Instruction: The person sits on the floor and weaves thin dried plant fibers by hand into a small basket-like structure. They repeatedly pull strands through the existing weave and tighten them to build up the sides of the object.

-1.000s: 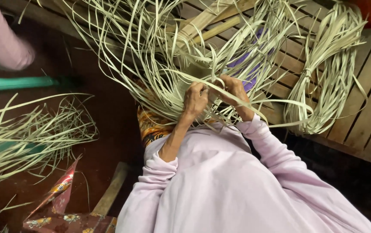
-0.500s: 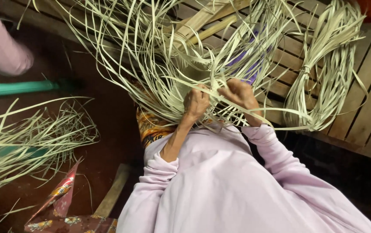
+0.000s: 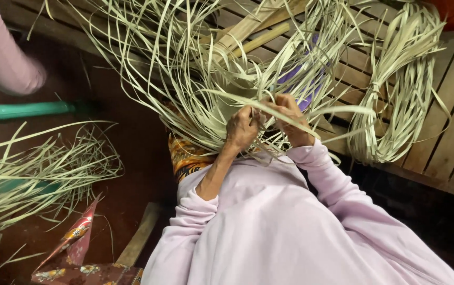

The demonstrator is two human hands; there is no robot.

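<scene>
Fingers on both hands are curled in tight right now, pinching pale green leaf strips (image 3: 206, 100) where they cross in the half-woven bit in my lap. My left hand (image 3: 242, 129) is clamped down on a couple of strips low in the bundle, knuckles up, and my right hand (image 3: 289, 117) sits just beside it, almost touching, gripping one long strip that runs off to the right. The loose ends spray out everywhere above my hands, fanning over the wooden slat platform (image 3: 448, 142). There's a coiled bundle of strips (image 3: 401, 100) lying on those slats off to my right, well apart from my hands. Another loose pile of strips (image 3: 31, 174) sits on the dark floor to my left, near a green pipe (image 3: 21, 111). Someone else's pink sleeve (image 3: 5, 53) pokes in at the top left.
</scene>
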